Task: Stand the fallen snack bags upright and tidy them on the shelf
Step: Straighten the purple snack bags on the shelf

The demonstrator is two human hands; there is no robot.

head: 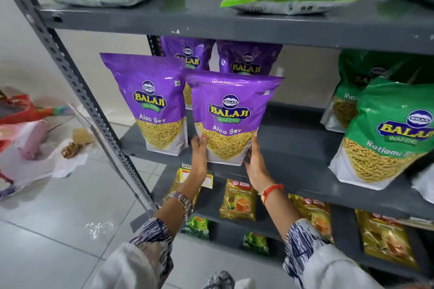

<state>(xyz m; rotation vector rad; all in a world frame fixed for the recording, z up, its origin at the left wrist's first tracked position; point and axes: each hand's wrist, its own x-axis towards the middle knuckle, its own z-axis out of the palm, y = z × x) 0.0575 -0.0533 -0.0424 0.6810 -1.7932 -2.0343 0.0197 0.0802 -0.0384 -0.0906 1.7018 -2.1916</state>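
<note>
Gray metal shelves [293,145] fill the space in front of me, with a shiny tiled floor [70,206] off to my left. I have a purple Aloo Sev bag [231,119] between my two hands. My left hand [199,150] presses flat on its left edge, and my right hand [254,159] presses flat on its right edge, low down near the bottom. So my grip is a squeeze from both sides, with the bag in the middle. The bag is standing up at the front edge of the middle shelf.

Just left of my grip stands another purple bag [152,103]. Behind my grip are two more purple bags [249,61]. Off to my right stand the green bags [385,134].

What could go wrong? This bag sits very close to the edge. If I let go too fast, I think it could tip forward and fall off. If I push it back too hard, it could knock over the ones behind. The bag looks puffy and slippery, so it could slide out of my hands too.
</note>
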